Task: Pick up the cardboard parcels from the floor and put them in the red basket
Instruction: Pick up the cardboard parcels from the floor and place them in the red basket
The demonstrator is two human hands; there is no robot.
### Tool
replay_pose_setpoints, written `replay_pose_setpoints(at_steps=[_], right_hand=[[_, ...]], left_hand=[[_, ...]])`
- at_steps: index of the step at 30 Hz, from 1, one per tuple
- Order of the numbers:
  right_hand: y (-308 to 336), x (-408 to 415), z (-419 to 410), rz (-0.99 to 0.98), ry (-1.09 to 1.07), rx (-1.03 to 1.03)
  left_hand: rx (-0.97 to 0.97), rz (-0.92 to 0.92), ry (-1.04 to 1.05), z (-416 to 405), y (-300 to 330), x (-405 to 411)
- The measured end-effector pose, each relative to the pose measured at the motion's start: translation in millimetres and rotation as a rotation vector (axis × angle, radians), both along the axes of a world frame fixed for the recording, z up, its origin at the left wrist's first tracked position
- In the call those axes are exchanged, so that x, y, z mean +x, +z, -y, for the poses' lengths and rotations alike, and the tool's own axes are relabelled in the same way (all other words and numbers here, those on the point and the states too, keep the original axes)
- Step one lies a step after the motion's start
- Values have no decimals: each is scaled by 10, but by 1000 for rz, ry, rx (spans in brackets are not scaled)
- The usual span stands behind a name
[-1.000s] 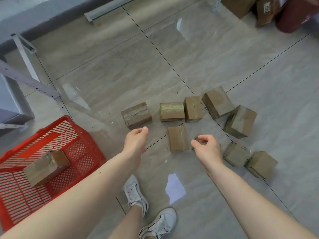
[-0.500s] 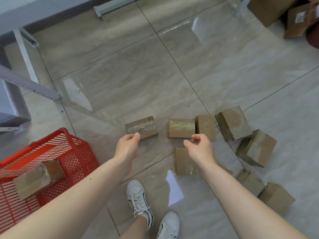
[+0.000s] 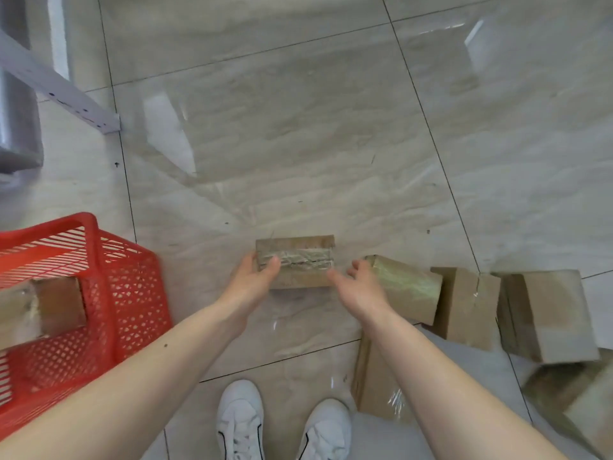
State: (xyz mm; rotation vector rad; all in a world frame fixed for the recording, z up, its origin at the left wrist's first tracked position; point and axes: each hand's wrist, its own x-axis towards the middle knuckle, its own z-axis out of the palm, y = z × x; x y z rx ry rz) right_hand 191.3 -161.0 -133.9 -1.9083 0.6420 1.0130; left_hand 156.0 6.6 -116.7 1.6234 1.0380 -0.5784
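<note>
A taped cardboard parcel lies on the tiled floor straight ahead. My left hand touches its left end, thumb on top and fingers at the side. My right hand is spread open at its right end, just short of it. Several more parcels lie to the right: one right behind my right hand, another, a bigger one, and a flat one under my right forearm. The red basket stands at the left with one parcel inside.
My two white shoes stand on the floor at the bottom. A grey metal frame leg and a grey block are at the upper left. A further parcel sits at the bottom right edge.
Both hands have reached forward to the leftmost parcel. My left hand now touches it and my right hand has come up to its other end. The view has dropped closer to the floor.
</note>
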Motion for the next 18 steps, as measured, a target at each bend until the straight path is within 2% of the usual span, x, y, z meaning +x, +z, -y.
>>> replay_pose_setpoints(at_steps=[5, 10, 14, 18], right_hand=[[-485, 93, -113, -43, 70, 47], [-572, 117, -213, -79, 1, 81], [-350, 59, -202, -41, -16, 60], [140, -21, -214, -12, -7, 42]], left_hand=[[-46, -37, 52, -128, -560, -31], [-134, -49, 81, -145, -716, -100], [-175, -18, 146, -168, -499, -158], [-171, -26, 149, -273, 25, -225]])
